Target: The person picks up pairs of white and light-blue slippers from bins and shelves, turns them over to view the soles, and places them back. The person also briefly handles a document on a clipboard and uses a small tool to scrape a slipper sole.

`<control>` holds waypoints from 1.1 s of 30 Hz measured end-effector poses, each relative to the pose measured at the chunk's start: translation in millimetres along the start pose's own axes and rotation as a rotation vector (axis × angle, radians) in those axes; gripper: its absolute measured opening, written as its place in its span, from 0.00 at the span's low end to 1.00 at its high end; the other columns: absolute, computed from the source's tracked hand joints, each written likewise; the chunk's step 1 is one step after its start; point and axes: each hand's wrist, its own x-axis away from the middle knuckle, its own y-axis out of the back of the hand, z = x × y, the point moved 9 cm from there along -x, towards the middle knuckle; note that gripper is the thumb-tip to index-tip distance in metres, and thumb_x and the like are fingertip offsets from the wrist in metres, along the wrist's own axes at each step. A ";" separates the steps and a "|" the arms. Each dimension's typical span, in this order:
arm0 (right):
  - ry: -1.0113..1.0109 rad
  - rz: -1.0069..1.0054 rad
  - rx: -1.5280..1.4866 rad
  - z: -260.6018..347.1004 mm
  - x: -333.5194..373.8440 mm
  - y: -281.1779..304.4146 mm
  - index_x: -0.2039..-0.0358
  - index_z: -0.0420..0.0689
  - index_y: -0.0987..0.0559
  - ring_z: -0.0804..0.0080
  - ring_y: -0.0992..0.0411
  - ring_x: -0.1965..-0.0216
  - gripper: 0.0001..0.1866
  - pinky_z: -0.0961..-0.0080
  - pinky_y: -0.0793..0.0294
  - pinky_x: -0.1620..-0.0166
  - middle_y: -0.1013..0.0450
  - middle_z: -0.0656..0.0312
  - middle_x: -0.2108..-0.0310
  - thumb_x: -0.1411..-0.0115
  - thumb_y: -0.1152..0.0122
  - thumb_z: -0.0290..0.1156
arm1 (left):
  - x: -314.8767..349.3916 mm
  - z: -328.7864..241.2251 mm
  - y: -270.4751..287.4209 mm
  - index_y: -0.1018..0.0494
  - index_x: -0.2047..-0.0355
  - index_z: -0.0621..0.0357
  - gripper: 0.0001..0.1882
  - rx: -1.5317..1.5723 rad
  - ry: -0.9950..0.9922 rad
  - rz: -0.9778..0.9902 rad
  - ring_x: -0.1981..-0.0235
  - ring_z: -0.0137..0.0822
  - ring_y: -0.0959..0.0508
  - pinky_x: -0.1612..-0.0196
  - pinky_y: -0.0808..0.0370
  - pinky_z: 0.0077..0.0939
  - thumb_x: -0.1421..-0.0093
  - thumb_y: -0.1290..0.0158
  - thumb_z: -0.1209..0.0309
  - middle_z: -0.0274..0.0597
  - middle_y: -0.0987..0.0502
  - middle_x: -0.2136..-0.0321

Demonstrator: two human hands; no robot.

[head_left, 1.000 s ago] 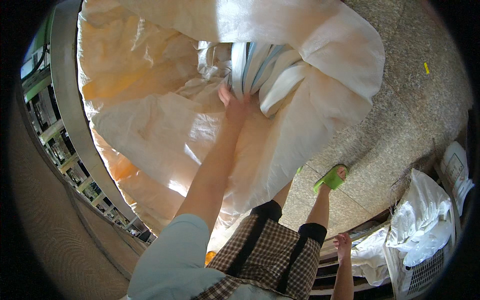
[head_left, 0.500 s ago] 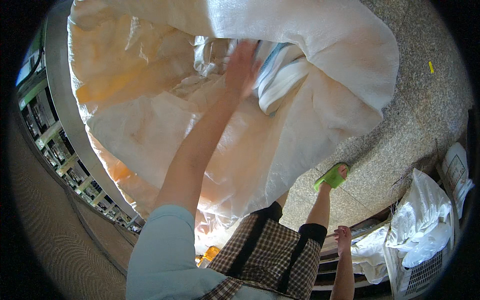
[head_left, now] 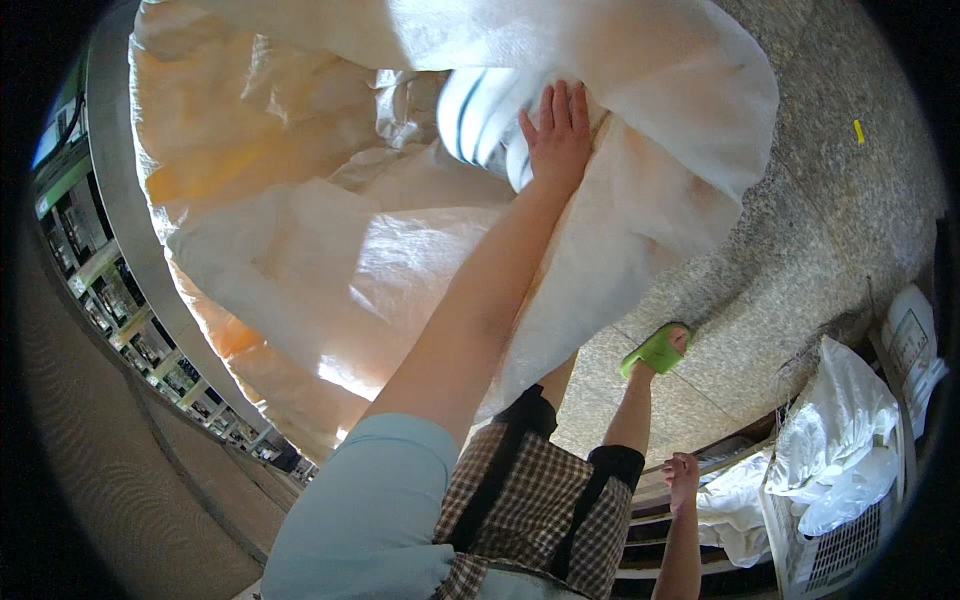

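- Left hand (head_left: 558, 140): fingers spread, back of hand uppermost, laid against a bundle of white, blue-striped pieces (head_left: 485, 112); nothing clasped.
- Bundle: inside a big pale sack (head_left: 270, 250), right of the mouth's middle, its far end hidden under the overhanging far edge.
- Risk at the fingers: flat contact offers no grip. Pieces look smooth and loosely stacked; a sideways push could fan them out or slide them deeper into the folds.
- Risk at the sack's right edge: wrist and forearm lie close along that fold. Sack wall looks thin and slack; a drag of the arm could pull it inward over the bundle.
- Risk at the far edge: unsupported as far as can be seen, it could sag and cover both pieces and fingers.
- Left arm: long diagonal reach from the near left, elbow nearly straight, forearm crossing the sack's near edge; pale blue sleeve (head_left: 365, 500) ends above the elbow. Full extension probably leaves little force for lifting.
- Right hand (head_left: 683, 478): well apart from the sack, low at the person's right side, fingers loosely curled; cannot tell whether anything is in them. As placed, it gives the sack no support.
- Beyond: green slipper (head_left: 655, 348) on the speckled floor (head_left: 830, 210), near the sack's right edge; white bags (head_left: 840, 420) on a slatted basket (head_left: 850, 550), farther right.
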 end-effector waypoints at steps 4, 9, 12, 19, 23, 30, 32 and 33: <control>-0.001 -0.017 -0.064 -11.3 -2.8 5.5 0.61 0.46 0.29 0.77 0.30 0.74 0.09 0.81 0.33 0.73 0.28 0.64 0.71 0.41 0.49 0.34 | -23.6 -4.6 -49.6 0.37 0.48 0.52 0.21 -0.084 0.029 0.187 0.41 0.38 0.41 0.51 0.48 0.75 0.43 0.58 0.65 0.37 0.38 0.44; -0.025 -0.010 -0.073 -18.6 -7.2 2.1 0.62 0.47 0.29 0.78 0.30 0.76 0.08 0.83 0.35 0.74 0.28 0.64 0.73 0.42 0.48 0.33 | -3.5 35.5 25.5 0.39 0.45 0.56 0.31 0.168 -0.237 0.215 0.40 0.43 0.42 0.43 0.45 0.53 0.49 0.47 0.59 0.42 0.39 0.45; -0.019 0.035 -0.119 -15.1 -10.6 -7.4 0.62 0.46 0.29 0.78 0.30 0.76 0.08 0.84 0.35 0.75 0.28 0.64 0.73 0.42 0.48 0.33 | -20.0 153.6 46.1 0.40 0.47 0.66 0.34 0.486 0.469 0.301 0.44 0.49 0.38 0.44 0.41 0.43 0.49 0.42 0.60 0.55 0.37 0.47; -0.018 0.073 -0.096 5.1 -20.7 -33.6 0.62 0.46 0.29 0.77 0.29 0.74 0.09 0.82 0.34 0.73 0.28 0.64 0.71 0.40 0.48 0.36 | 17.1 131.5 -8.8 0.62 0.40 0.72 0.55 0.644 0.484 0.474 0.39 0.55 0.48 0.38 0.48 0.36 0.50 0.44 0.46 0.65 0.50 0.41; 0.017 0.089 -0.049 17.6 -21.1 -37.4 0.62 0.45 0.29 0.78 0.30 0.74 0.10 0.82 0.35 0.73 0.29 0.65 0.72 0.40 0.48 0.37 | 26.0 138.8 11.0 0.65 0.40 0.72 0.56 0.468 0.310 0.513 0.38 0.55 0.51 0.39 0.50 0.46 0.51 0.44 0.46 0.64 0.53 0.40; 0.006 0.035 -0.067 14.7 -4.9 -13.3 0.62 0.46 0.29 0.77 0.31 0.74 0.11 0.80 0.34 0.72 0.29 0.64 0.71 0.40 0.50 0.39 | 135.3 108.9 97.0 0.43 0.43 0.54 0.39 -0.311 -0.174 1.058 0.40 0.54 0.47 0.47 0.47 0.66 0.52 0.44 0.51 0.51 0.47 0.40; 0.093 0.035 -0.078 23.1 -3.6 -8.6 0.61 0.47 0.29 0.78 0.30 0.74 0.11 0.79 0.34 0.71 0.29 0.65 0.71 0.40 0.50 0.38 | 165.9 115.3 85.0 0.42 0.43 0.54 0.35 -0.278 -0.190 1.368 0.40 0.53 0.45 0.44 0.45 0.57 0.49 0.48 0.53 0.52 0.45 0.41; 0.120 0.023 -0.072 26.8 -0.8 -4.8 0.61 0.47 0.29 0.78 0.30 0.73 0.10 0.79 0.34 0.72 0.29 0.65 0.71 0.39 0.50 0.37 | 169.0 119.6 73.1 0.42 0.42 0.52 0.33 -0.102 0.023 1.488 0.40 0.53 0.45 0.42 0.45 0.51 0.46 0.51 0.53 0.54 0.45 0.41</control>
